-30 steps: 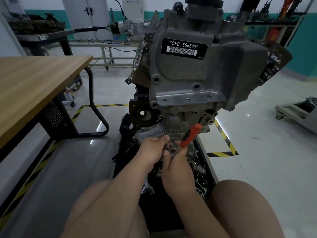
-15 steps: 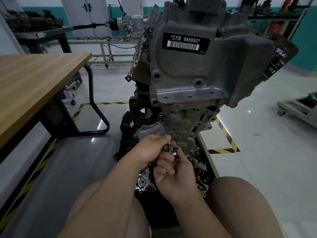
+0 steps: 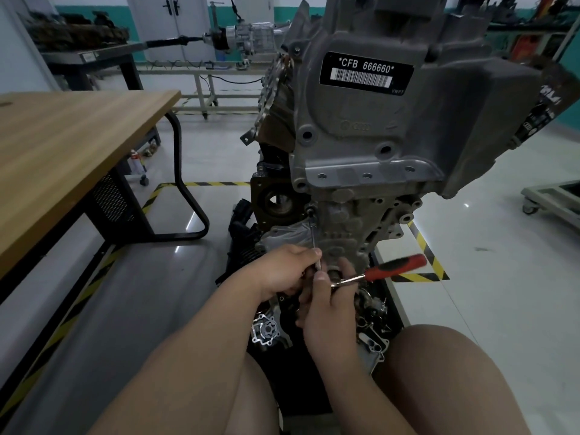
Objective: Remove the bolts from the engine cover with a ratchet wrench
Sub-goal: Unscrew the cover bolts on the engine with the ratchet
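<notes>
Watching the feed from my remote seat: 1 big engine (image 3: 354, 233) stands upright dead centre on a black base, and 1 wooden table (image 3: 62, 146) sits off to the left. 1 grey engine cover (image 3: 408, 127) fills the upper face of the engine. 2 hands are in close below it. The left hand (image 3: 282, 271) has its fingers curled round the lower end of 1 thin extension bar (image 3: 314, 238). The right hand (image 3: 329, 304) grips the head end of 1 ratchet wrench (image 3: 394, 266), red handle poking out to the right. The bar runs up to 1 bolt (image 3: 310, 210) at the engine's left edge, just under the cover.
</notes>
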Tool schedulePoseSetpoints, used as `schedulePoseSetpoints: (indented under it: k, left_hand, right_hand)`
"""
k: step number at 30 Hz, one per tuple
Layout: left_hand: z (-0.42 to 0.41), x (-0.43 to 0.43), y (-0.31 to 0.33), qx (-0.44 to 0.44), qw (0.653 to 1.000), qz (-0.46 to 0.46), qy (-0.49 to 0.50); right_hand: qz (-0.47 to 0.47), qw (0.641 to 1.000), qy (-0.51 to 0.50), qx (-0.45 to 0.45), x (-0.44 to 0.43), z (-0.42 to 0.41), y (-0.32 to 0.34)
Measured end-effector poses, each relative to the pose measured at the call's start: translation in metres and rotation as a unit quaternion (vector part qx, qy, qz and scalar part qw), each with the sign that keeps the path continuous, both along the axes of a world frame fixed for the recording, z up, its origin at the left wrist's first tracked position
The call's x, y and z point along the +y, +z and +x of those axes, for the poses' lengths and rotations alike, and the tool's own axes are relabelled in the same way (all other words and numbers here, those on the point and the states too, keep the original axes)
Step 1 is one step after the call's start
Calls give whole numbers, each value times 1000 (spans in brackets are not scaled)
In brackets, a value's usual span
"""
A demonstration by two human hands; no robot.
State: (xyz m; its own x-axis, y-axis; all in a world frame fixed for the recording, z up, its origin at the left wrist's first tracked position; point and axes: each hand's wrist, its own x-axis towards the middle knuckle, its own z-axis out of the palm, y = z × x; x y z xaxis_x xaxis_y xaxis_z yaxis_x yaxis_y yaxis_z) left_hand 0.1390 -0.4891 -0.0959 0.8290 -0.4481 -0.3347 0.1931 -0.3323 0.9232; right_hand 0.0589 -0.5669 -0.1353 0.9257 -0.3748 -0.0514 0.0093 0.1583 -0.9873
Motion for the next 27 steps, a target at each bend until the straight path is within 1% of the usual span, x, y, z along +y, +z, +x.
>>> schedulePoseSetpoints:
  k: [1, 3, 4, 5, 6, 7, 9, 10, 12, 15, 16, 17, 20, 22, 23, 26, 27]
  left_hand:
    - [1, 1, 0, -3, 1000, 0, -1]
    - [2, 2, -1, -13, 1000, -1, 2]
    - [2, 1, -2, -17, 1000, -5, 6]
    - [1, 0, -3, -19, 1000, -13, 13]
    - [0, -1, -4, -20, 999, -24, 20]
    - [-1, -3, -4, -20, 999, -36, 28]
    - [-3, -6, -4, -17, 997, -56, 53]
    - [-2, -7, -4, -17, 995, -59, 76]
    - [1, -9, -3, -18, 989, -58, 131]
    - [4, -15, -1, 10, 981, -93, 171]
    - [4, -18, -1, 9, 980, -93, 174]
    - [4, -21, -1, 2, 981, -86, 176]
    - [5, -24, -3, -35, 979, -52, 192]
    - [7, -24, -6, -57, 977, -45, 200]
    - [8, -24, -7, -63, 976, -47, 204]
    - [12, -26, -8, -68, 972, -48, 218]
    - [13, -26, -8, -70, 972, -48, 219]
  right_hand:
    - [-55, 998, 6, -5, 0, 0, -2]
    - [-110, 994, 5, -26, -1, 0, -3]
    - [-111, 993, 1, -35, -1, 1, -3]
    - [-91, 995, -5, -40, -2, 3, -3]
    - [-50, 998, -7, -35, -2, 4, -2]
    - [12, 1000, -6, -23, -2, 4, 0]
    - [153, 988, 9, -18, -3, 6, 4]
    - [203, 979, 23, -21, -3, 6, 6]
    - [290, 955, 60, -29, -2, 5, 11]
    - [436, 895, 90, -1, -4, 4, 11]
    - [462, 882, 93, 10, -5, 4, 10]
    - [472, 876, 94, 20, -6, 4, 9]
    - [473, 875, 98, 38, -7, 3, 10]
    - [496, 860, 108, 48, -7, 2, 12]
    - [523, 843, 117, 49, -7, 1, 13]
    - [626, 764, 150, 38, -7, -2, 17]
    - [649, 744, 158, 33, -7, -3, 17]
